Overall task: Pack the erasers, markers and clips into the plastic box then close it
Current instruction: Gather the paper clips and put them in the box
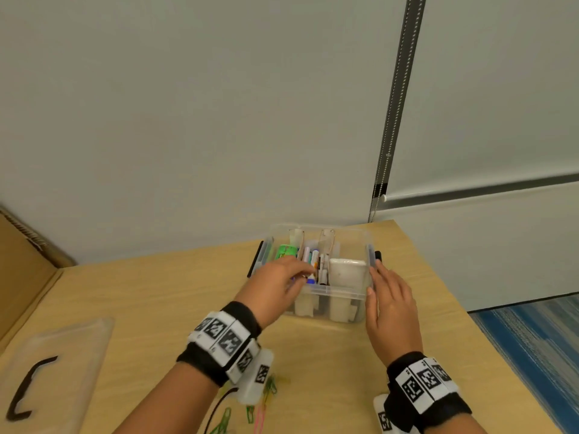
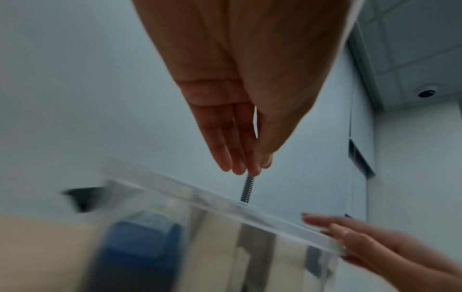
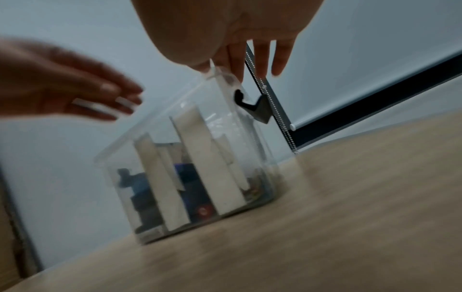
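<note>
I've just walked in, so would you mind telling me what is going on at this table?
A person is packing stationery into a clear plastic box. Their left hand reaches over the markers inside it, while the right hand rests flat against the box's right side. A white eraser is already in. Several clips lie on the table, and the lid sits off to the left.

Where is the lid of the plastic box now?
In the head view, the clear lid with a black handle lies flat on the wooden table at the lower left, apart from the plastic box, left of the left forearm.
</note>
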The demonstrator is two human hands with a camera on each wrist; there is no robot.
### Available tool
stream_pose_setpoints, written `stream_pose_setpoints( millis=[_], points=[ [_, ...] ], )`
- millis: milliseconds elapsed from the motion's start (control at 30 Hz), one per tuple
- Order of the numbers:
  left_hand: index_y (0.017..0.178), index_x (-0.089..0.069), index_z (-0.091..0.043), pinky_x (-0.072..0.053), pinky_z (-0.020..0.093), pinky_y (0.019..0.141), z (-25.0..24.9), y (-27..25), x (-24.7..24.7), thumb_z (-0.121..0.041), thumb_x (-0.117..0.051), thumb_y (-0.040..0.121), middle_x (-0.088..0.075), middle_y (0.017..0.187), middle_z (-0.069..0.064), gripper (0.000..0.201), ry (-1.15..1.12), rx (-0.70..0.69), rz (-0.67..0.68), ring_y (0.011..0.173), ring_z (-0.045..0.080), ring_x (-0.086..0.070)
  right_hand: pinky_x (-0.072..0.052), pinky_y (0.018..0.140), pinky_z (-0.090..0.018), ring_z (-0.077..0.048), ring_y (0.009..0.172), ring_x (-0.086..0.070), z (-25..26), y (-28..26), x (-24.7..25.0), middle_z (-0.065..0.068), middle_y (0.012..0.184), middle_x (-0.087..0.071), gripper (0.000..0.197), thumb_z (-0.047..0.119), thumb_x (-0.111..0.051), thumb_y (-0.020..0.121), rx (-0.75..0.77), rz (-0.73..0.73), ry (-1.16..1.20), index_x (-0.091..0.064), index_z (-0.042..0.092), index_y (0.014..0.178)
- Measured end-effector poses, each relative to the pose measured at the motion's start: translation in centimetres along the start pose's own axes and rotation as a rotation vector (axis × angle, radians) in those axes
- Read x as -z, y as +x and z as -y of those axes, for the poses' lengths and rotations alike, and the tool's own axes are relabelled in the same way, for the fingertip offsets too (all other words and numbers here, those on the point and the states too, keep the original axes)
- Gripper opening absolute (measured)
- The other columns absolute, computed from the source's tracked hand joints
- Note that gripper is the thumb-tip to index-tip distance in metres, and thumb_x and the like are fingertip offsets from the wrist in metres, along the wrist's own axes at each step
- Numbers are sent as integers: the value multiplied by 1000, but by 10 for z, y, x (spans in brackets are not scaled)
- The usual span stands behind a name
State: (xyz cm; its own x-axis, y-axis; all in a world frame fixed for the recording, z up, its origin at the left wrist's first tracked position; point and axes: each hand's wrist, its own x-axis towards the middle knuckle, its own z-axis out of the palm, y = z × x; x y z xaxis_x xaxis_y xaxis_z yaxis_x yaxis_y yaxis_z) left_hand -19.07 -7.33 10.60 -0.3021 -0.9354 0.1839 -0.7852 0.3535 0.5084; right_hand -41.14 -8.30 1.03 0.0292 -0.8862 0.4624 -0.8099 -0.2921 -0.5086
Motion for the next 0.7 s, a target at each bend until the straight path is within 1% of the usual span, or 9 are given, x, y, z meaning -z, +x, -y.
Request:
stream_pose_setpoints(
  millis=[133, 233, 300, 367, 433, 467, 533, 600, 700],
  points=[
    [115, -65, -27, -51, 21, 86, 53, -67, 9, -23, -53, 94, -63, 110, -13, 24, 35, 133, -7, 96, -1, -58, -38, 101, -34, -20, 122, -36, 37, -17, 2, -2, 132, -41, 43, 35, -42, 90, 103, 17, 25, -46, 18, 129],
    [115, -62, -31, -49, 24, 87, 88, -108, 3, -31, -53, 94, -61, 110, -14, 23, 126, 246, 109, 98, 2, -57, -46, 89, -27, -13, 109, -43, 68, -35, -13, 5, 116, -43, 35, 39, -44, 90, 234, 276, 55, -52, 21, 119],
    [118, -58, -35, -46, 22, 91, 104, -131, 1, -39, -55, 91, -57, 113, -16, 27, 168, 297, 186, 106, 4, -55, -45, 91, -25, -13, 111, -44, 84, -45, -26, 7, 118, -40, 44, 46, -48, 89, 268, 548, 41, -48, 21, 125],
    [128, -51, -36, -42, 23, 96, 114, -149, 1, -55, -61, 81, -51, 122, -16, 52, 174, 379, 284, 115, 7, -49, -42, 99, -28, -14, 117, -37, 94, -54, -38, 6, 126, -34, 69, 52, -61, 81, 241, 818, 31, -37, 21, 138],
    [138, -39, -33, -40, 28, 100, 120, -166, 6, -79, -59, 54, -42, 130, -14, 97, 166, 473, 420, 120, 9, -41, -38, 104, -32, -16, 122, -28, 100, -62, -47, 4, 133, -27, 99, 56, -72, 67, 243, 1006, -58, -23, 21, 145],
    [142, -34, -31, -40, 30, 102, 122, -175, 8, -83, -55, 42, -38, 133, -13, 114, 172, 495, 481, 121, 10, -37, -36, 107, -33, -18, 123, -25, 102, -66, -51, 3, 135, -25, 109, 58, -75, 61, 256, 1064, -119, -19, 21, 147],
    [145, -25, -28, -38, 30, 104, 126, -191, 10, -84, -56, 30, -30, 136, -11, 132, 187, 491, 564, 122, 11, -31, -33, 109, -35, -20, 124, -22, 106, -72, -57, 2, 134, -23, 115, 57, -79, 56, 278, 1109, -200, -17, 23, 147],
    [146, -20, -25, -35, 30, 107, 129, -203, 8, -79, -68, 27, -26, 135, -8, 139, 218, 472, 608, 121, 12, -27, -34, 107, -34, -19, 120, -23, 110, -74, -65, 3, 129, -25, 108, 50, -81, 57, 259, 1092, -181, -23, 27, 145],
    [141, -22, -22, -33, 28, 106, 132, -215, -1, -57, -83, 48, -26, 131, -5, 117, 238, 448, 570, 119, 13, -27, -37, 98, -29, -14, 107, -30, 118, -74, -74, 8, 113, -30, 82, 43, -80, 64, 224, 1054, -94, -40, 29, 133]
  ],
)
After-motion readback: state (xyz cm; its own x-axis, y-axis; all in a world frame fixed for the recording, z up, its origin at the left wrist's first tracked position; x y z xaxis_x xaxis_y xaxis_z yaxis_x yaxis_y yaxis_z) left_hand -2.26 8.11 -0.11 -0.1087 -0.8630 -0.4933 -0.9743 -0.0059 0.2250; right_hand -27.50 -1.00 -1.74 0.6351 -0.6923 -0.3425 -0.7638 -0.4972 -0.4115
